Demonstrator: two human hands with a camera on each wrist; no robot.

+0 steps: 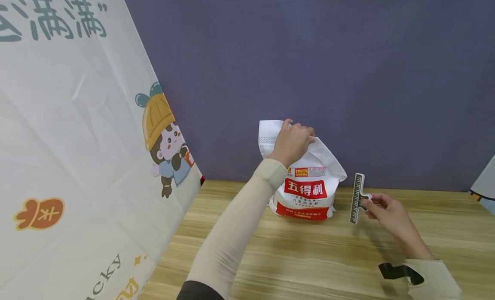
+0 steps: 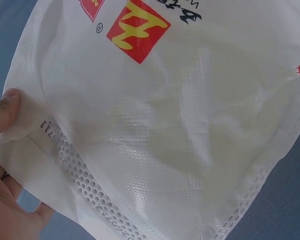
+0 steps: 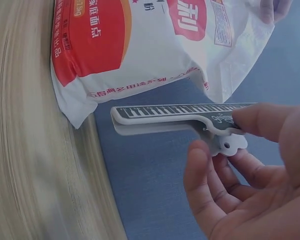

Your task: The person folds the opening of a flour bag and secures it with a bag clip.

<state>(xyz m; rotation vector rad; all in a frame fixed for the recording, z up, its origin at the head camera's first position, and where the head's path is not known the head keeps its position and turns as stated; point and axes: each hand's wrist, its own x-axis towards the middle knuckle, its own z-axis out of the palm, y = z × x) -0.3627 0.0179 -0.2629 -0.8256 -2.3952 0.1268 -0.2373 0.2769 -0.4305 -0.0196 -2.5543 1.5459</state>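
A white and red flour bag (image 1: 306, 190) stands upright on the wooden table against the dark backdrop. My left hand (image 1: 293, 142) grips its folded top edge; in the left wrist view the thumb lies on one side of the white plastic (image 2: 140, 125) and the fingers behind it. To the right of the bag, my right hand (image 1: 390, 216) pinches a wide clip (image 1: 357, 199) by its handles. The right wrist view shows the clip (image 3: 175, 112) with a piano-key pattern along its long bar, apart from the bag (image 3: 155, 45).
The wooden table (image 1: 239, 252) spreads in front of the bag. A dark blue-grey backdrop (image 1: 309, 55) rises behind it. On the left hangs a white printed sheet (image 1: 77, 141) with a cartoon figure. A white object (image 1: 485, 179) shows at the far right edge.
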